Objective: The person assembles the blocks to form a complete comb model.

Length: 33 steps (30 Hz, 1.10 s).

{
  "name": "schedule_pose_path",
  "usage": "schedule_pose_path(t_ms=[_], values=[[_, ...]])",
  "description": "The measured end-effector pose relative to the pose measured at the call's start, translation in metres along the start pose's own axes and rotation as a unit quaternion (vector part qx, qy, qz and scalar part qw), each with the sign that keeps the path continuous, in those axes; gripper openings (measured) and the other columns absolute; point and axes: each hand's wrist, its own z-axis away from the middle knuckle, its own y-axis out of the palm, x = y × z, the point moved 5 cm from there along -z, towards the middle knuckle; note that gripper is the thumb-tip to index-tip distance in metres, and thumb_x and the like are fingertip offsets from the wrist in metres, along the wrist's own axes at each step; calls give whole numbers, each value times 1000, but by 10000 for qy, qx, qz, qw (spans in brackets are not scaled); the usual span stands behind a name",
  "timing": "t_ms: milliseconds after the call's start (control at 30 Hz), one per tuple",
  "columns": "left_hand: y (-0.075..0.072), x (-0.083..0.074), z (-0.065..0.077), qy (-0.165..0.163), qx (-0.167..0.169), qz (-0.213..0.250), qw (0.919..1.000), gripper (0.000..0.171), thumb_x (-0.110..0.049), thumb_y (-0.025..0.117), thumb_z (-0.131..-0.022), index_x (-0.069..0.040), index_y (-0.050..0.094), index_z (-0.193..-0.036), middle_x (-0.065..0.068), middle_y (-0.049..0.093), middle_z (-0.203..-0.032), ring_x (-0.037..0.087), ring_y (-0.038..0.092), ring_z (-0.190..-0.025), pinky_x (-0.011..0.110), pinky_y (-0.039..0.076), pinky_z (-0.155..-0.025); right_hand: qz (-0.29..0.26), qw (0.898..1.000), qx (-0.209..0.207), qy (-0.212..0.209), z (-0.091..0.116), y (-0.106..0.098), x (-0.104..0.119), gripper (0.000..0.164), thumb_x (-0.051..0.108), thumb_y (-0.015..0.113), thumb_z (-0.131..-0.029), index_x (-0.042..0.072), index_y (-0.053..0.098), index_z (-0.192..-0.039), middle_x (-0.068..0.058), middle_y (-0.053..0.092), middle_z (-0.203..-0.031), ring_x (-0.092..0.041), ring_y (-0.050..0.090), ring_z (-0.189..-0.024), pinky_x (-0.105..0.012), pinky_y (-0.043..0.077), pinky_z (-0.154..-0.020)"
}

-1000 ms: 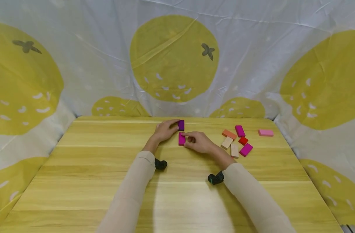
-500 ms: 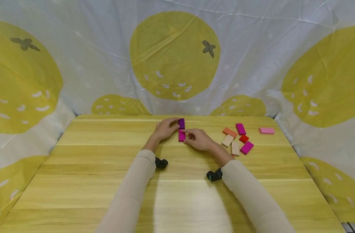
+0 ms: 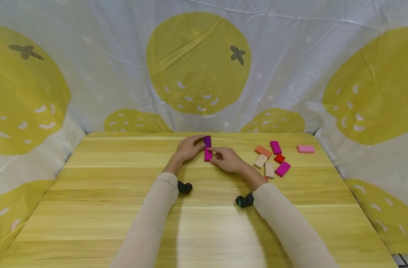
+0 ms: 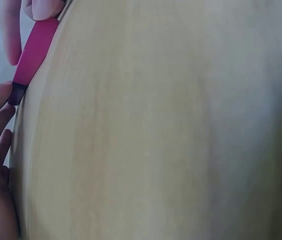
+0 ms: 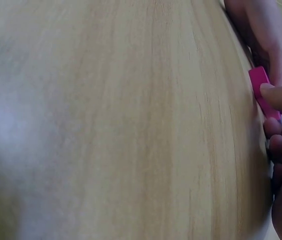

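Near the table's far edge, a purple block (image 3: 207, 141) and a magenta block (image 3: 208, 154) lie end to end, touching, in the head view. My left hand (image 3: 189, 147) holds the purple block from its left side with thumb and index finger. From the right, my right hand (image 3: 228, 160) pinches the magenta block, index finger near its far end and thumb at the near end. The left wrist view shows the magenta block (image 4: 35, 50) meeting the dark purple block (image 4: 17, 94). In the right wrist view, the right thumb lies against the magenta block (image 5: 259, 80).
To the right lies a loose group: an orange block (image 3: 263, 151), two pale wooden blocks (image 3: 260, 161), two magenta blocks (image 3: 283, 169) and a red block (image 3: 279, 158). A pink block (image 3: 305, 149) lies farther right. Patterned cloth (image 3: 123, 74) hangs behind the wooden table (image 3: 106, 208).
The right hand has slid the magenta block away from me, closing the gap to the purple block. The left hand has stayed at the purple block.
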Motion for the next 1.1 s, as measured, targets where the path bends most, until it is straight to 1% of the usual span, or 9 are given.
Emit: schedule_pose_path(t_ms=[267, 367, 567, 700, 833, 967, 1100], values=[[2, 2, -2, 41, 59, -98, 9999, 47, -34, 55, -108, -19, 55, -153, 7, 53, -153, 32, 42, -143, 55, 27, -113, 226, 9997, 2, 82, -3, 2, -2, 49, 18, 67, -102, 11, 57, -150, 1, 59, -81, -14, 50, -66, -32, 42, -66], [2, 2, -2, 23, 50, -67, 10000, 47, -34, 55, -108, -19, 54, -153, 8, 52, -153, 33, 42, -143, 55, 27, -113, 287, 9995, -11, 107, -4, 2, -2, 49, 19, 66, -103, 11, 56, -150, 1, 58, -79, -15, 49, -65, -32, 41, -65], [3, 5, -3, -75, 59, -92, 9999, 48, -34, 53, -109, -20, 52, -155, 7, 51, -155, 33, 41, -144, 55, 26, -114, 246, 9996, -3, 150, -6, 3, -1, 49, 19, 65, -104, 10, 55, -151, 0, 56, -74, -15, 47, -61, -33, 40, -63], [3, 6, -3, -107, 84, -9, 9999, 48, -35, 51, -110, -21, 51, -155, 6, 50, -155, 32, 39, -145, 54, 25, -114, 217, 9995, -29, 225, -6, 2, -2, 50, 21, 65, -103, 10, 55, -151, 0, 57, -76, -15, 48, -62, -32, 41, -64], [1, 6, -3, -67, 111, 204, 9997, 46, -33, 50, -110, -20, 52, -155, 5, 50, -156, 31, 39, -145, 55, 24, -114, -140, 9992, -39, 376, -4, -1, -5, 51, 22, 66, -103, 12, 54, -152, 0, 62, -85, -15, 54, -68, -33, 46, -68], [-1, 3, -2, 34, 200, 353, 9992, 50, -33, 56, -106, -19, 52, -155, 7, 49, -156, 32, 40, -145, 58, 23, -114, -514, 9973, -4, 533, 4, -10, -8, 51, 20, 65, -104, 11, 52, -153, -1, 67, -97, -17, 62, -81, -36, 52, -76], [-1, 2, -1, 95, 421, 248, 9988, 60, -38, 65, -100, -21, 50, -156, 5, 46, -159, 30, 38, -146, 58, 22, -114, -523, 9968, 72, 599, 17, -25, -11, 50, 20, 64, -104, 8, 53, -152, -3, 68, -104, -19, 64, -91, -39, 54, -83]])
